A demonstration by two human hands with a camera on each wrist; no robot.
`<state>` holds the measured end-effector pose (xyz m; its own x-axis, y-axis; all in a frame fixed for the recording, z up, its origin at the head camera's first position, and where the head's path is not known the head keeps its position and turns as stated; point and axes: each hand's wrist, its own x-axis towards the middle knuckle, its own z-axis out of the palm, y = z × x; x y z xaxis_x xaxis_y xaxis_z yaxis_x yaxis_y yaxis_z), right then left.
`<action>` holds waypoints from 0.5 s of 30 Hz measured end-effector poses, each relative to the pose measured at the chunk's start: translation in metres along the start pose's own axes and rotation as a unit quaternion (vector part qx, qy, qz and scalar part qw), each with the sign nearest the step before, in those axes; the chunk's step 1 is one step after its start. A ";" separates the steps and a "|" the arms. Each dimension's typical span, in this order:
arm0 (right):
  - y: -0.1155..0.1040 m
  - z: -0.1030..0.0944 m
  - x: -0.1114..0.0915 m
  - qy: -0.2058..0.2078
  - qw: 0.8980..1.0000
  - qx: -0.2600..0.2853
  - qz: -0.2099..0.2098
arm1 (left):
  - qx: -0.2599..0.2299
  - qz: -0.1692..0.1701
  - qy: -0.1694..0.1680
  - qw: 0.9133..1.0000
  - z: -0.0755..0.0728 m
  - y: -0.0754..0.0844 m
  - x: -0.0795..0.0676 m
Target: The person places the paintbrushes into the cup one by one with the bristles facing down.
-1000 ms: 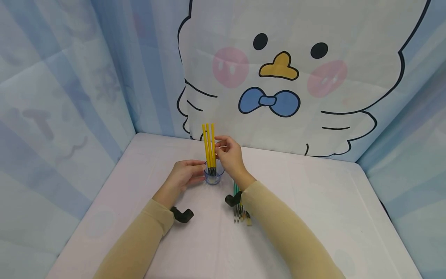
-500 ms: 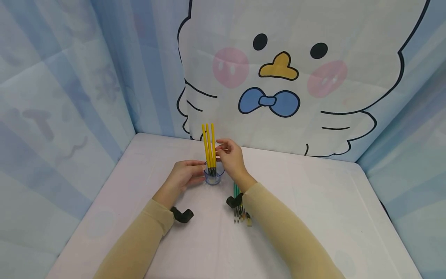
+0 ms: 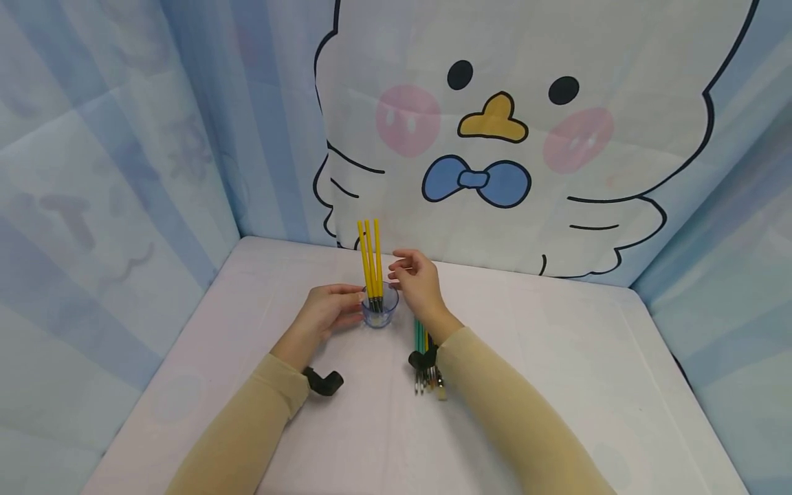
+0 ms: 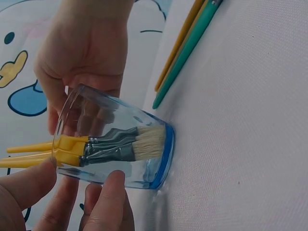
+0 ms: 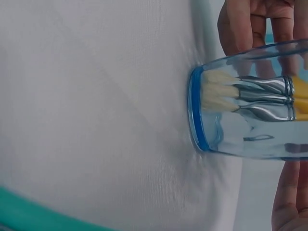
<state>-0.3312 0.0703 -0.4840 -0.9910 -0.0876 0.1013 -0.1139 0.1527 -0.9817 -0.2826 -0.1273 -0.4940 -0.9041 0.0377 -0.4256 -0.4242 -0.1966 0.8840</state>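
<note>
A clear cup with a blue base (image 3: 379, 317) stands upright on the table. Inside it are three yellow-handled paintbrushes (image 3: 372, 265), bristles down and handles leaning left. My left hand (image 3: 331, 307) holds the cup's left side; in the left wrist view its thumb (image 4: 36, 183) lies by the rim and the fingers along the wall. My right hand (image 3: 417, 282) is just right of the cup, its fingers loosely bent with nothing in them. Seen from the right wrist, pale bristles (image 5: 219, 91) rest at the cup's bottom.
Several more brushes with green and yellow handles (image 3: 420, 335) lie on the table (image 3: 557, 357) under the right wrist, bristles toward me. Black wrist mounts (image 3: 324, 382) stick out from both sleeves. Printed curtains (image 3: 278, 137) enclose the table at back and sides.
My right hand has drawn back from the yellow brush handles, moving right and slightly toward me. The left hand, cup and its brushes stay in place.
</note>
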 end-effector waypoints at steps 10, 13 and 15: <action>0.002 -0.014 -0.003 0.016 1.000 -0.011 0.002 | -0.001 -0.002 0.006 1.000 0.001 0.001 -0.001; 0.004 -0.018 -0.004 0.017 1.000 -0.020 -0.002 | -0.006 0.004 0.002 1.000 0.001 0.001 -0.001; 0.006 -0.022 -0.005 0.017 1.000 -0.022 -0.004 | -0.007 0.007 0.000 1.000 0.001 0.001 -0.001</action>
<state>-0.3287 0.0929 -0.4864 -0.9917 -0.0564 0.1152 -0.1241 0.1952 -0.9729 -0.2815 -0.1260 -0.4927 -0.9096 0.0344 -0.4141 -0.4117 -0.2109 0.8866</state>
